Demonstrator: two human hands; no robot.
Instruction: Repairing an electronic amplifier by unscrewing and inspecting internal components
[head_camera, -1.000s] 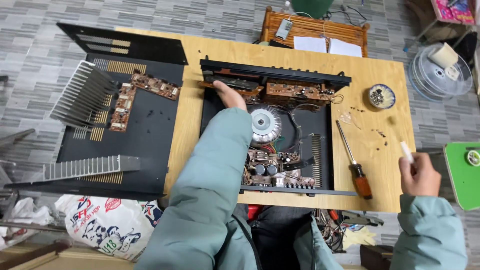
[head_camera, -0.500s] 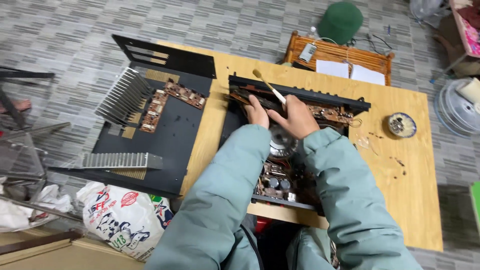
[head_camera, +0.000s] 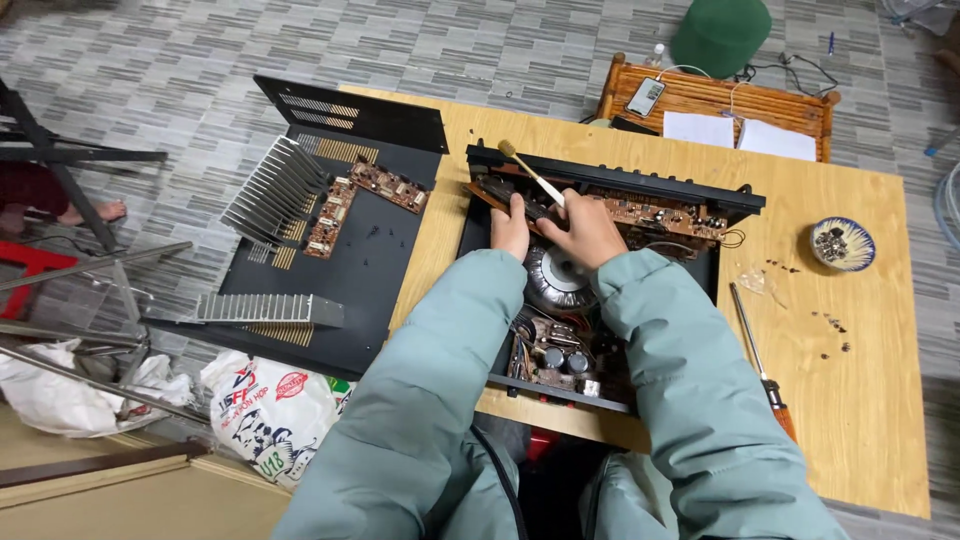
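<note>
- Both hands have settled deeper over the open black chassis (head_camera: 600, 185) since half a second ago — a second ago the right hand was still out at the table's right edge with a pale stick.
- Right hand (head_camera: 590, 232) is closed around a small brush (head_camera: 530, 172), its pale handle running up and left to a tan bristle head just above the chassis's rear rail.
- Left hand (head_camera: 510, 228) presses on the brown circuit board (head_camera: 640, 212) just beside the brush; whether its fingers pinch anything, I cannot tell.
- Done, judging by the layout — the black cover panel (head_camera: 350, 250) is off and lies to the left on the wooden table (head_camera: 870, 400), carrying finned heat sinks (head_camera: 275, 185) and another board.
- Screws sit in a small patterned dish (head_camera: 842, 243), a few loose beside it; a screwdriver (head_camera: 762, 362) lies idle at right.
- Left, by my reading: brushing seems to be at the rear board only; the round transformer (head_camera: 555, 282) and capacitors nearer the person look untouched.
</note>
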